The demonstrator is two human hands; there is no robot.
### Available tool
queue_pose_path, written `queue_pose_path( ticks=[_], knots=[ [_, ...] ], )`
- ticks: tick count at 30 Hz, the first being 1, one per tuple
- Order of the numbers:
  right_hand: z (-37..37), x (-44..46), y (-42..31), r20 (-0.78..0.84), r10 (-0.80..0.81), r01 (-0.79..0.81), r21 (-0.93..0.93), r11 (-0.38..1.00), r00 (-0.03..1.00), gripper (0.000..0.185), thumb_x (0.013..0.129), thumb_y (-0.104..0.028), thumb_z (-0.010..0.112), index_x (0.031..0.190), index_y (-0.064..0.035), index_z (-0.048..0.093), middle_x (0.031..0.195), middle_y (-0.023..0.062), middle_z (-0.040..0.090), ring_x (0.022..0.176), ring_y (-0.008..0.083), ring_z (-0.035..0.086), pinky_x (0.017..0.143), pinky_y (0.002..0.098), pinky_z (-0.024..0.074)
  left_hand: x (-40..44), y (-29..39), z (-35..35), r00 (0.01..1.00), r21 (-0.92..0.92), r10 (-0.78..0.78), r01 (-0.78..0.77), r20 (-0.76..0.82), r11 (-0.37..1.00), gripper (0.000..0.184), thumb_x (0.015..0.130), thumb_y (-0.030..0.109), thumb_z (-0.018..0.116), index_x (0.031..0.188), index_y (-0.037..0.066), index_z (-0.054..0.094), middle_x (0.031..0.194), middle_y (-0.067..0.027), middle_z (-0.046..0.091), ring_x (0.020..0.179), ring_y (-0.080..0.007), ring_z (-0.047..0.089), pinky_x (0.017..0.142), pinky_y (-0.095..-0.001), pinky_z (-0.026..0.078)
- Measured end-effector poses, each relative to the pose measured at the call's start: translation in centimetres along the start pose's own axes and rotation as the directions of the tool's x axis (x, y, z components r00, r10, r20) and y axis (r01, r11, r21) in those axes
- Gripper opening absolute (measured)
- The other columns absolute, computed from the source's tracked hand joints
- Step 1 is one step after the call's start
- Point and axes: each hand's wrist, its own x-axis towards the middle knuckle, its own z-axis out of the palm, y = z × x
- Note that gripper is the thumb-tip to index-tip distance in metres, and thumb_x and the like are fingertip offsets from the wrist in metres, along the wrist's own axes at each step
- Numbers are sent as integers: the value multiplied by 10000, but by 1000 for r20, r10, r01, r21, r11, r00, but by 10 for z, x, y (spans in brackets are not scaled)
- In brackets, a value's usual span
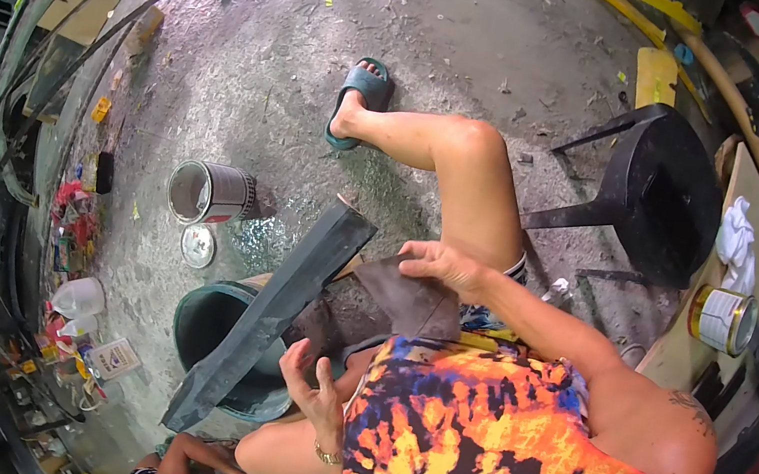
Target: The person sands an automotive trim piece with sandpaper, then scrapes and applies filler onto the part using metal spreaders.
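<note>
My right hand [445, 267] holds the upper edge of a dark brown sheet [410, 303], which lies over my lap. My left hand [316, 393], with a gold watch at the wrist, has its fingers apart beside a long dark grey strip [269, 314]. Nothing shows in its grip. The strip lies slanted across a green bucket [202, 323] on the floor. To the upper left of the bucket, a used metal can [229, 195] rests on its side near a round lid [197, 247].
A black plastic stool [666, 196] stands at upper right, near a gold-rimmed can [722, 321] and a white cloth [737, 244]. Metal frames, tyres and small bottles line the left. Another person's arm [199, 454] and striped shirt show at the bottom.
</note>
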Motion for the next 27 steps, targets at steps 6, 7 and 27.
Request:
queue_pose_path(
  ticks=[6,7,27],
  knots=[
    [-27,4,-6,73,-45,29,201,979,996,203,925,-179,714,1062,-110,582,967,11,687,835,110,680,744,274,575,36,58,14,949,-312,41,62,313,948,257,1009,156,544,828,-20,589,935,-139,615,784,-200,581,695,-288,464],
    [-27,5,-7,99,-62,37,235,971,993,201,925,-176,713,1066,-115,583,972,10,685,842,112,680,748,278,575,43,80,16,925,-423,102,67,366,904,282,1017,176,529,818,-18,579,911,-146,611,769,-208,579,676,-280,460],
    [-26,10,-16,68,-253,195,457,868,965,228,941,-186,696,1133,-126,589,1047,-2,694,959,96,665,844,256,544,50,248,153,368,-597,878,793,305,-125,336,887,223,693,1068,-53,625,966,-189,594,744,-268,626,606,-322,527]
  ],
)
